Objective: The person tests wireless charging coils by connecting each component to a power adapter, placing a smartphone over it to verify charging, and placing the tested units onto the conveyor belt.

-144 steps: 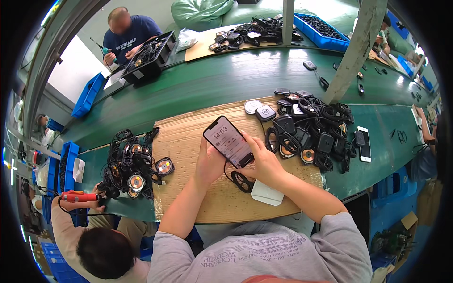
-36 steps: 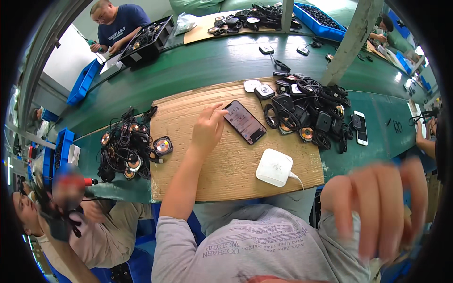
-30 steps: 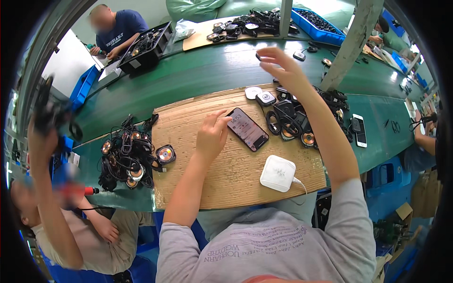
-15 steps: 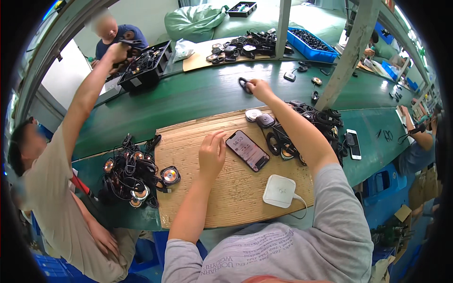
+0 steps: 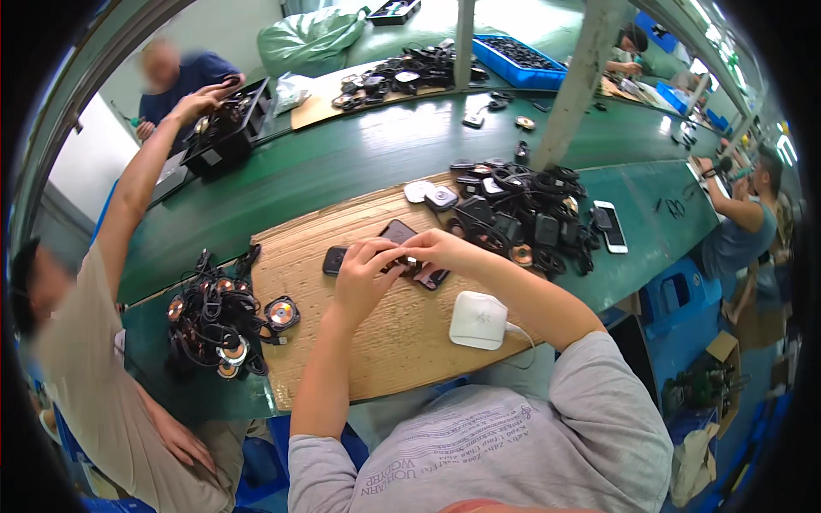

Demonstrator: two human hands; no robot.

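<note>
We found both bare hands drawn together over the cardboard sheet (image 5: 385, 363), and we took that spot as our clock centre, with twelve pointing away from the wearer. The left hand (image 5: 357, 280) was narrow, its thumb and fingertips closed on a dark cable (image 5: 403, 266). The right hand (image 5: 439, 250) pinched the same cable beside a small metallic connector (image 5: 412, 260). At nine o'clock, just beside the left fingers, we noted a black square device (image 5: 334, 261); we could not tell whether that hand touched it. A dark phone (image 5: 398, 230) lay below the hands, partly hidden, its far end showing at twelve. We recorded a white square pad (image 5: 479, 321) at four, a heap of black corded devices (image 5: 547, 227) at two, a second heap (image 5: 214, 299) at eight, and a disc-faced unit (image 5: 280, 314) just short of that second heap. Near three lay a white phone (image 5: 612, 232). At ten, a co-worker's arm (image 5: 137, 188) reached to a black bin (image 5: 214, 158).
</note>
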